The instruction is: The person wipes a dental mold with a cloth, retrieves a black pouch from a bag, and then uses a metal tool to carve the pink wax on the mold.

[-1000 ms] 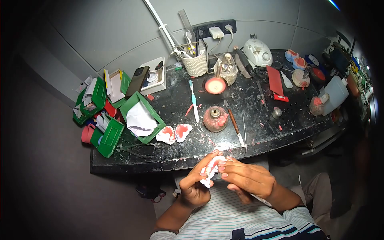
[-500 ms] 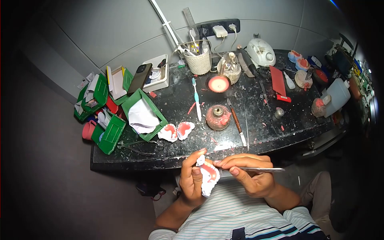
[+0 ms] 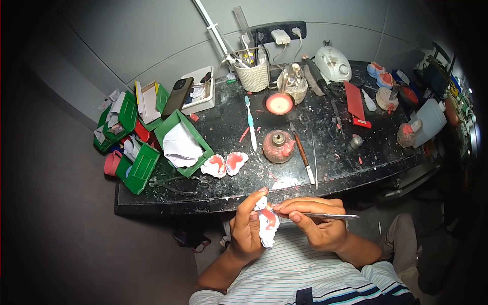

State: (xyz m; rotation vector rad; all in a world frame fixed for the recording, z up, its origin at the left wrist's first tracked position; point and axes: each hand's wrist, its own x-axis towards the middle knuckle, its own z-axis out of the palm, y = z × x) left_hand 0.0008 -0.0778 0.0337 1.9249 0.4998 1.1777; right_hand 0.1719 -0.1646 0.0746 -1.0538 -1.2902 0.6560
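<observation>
My left hand [image 3: 247,229] grips a white dental cast [image 3: 268,236] with a band of pink wax on it, held in front of the bench edge. My right hand [image 3: 320,223] is closed around a slim metal carving tool [image 3: 338,216]. Its fingertips meet the cast's right side, and the tool's working tip is hidden there. Beyond my hands lie two more white casts [image 3: 213,166] with pink-red wax, a spirit burner [image 3: 278,146] smeared with wax, and a wooden-handled wax knife [image 3: 301,151].
Green boxes [image 3: 208,153] and pliers [image 3: 173,186] occupy the left side of the bench. Farther back are a toothbrush [image 3: 250,124], a dish of pink wax [image 3: 279,103] and a woven pen holder [image 3: 252,77]. Toward the right are a red wax sheet [image 3: 354,100] and a plastic bottle [image 3: 430,122].
The cast has turned in my left hand and shifted slightly right, so its wax band faces me at another angle. My right hand keeps the tool against it, nearly unmoved.
</observation>
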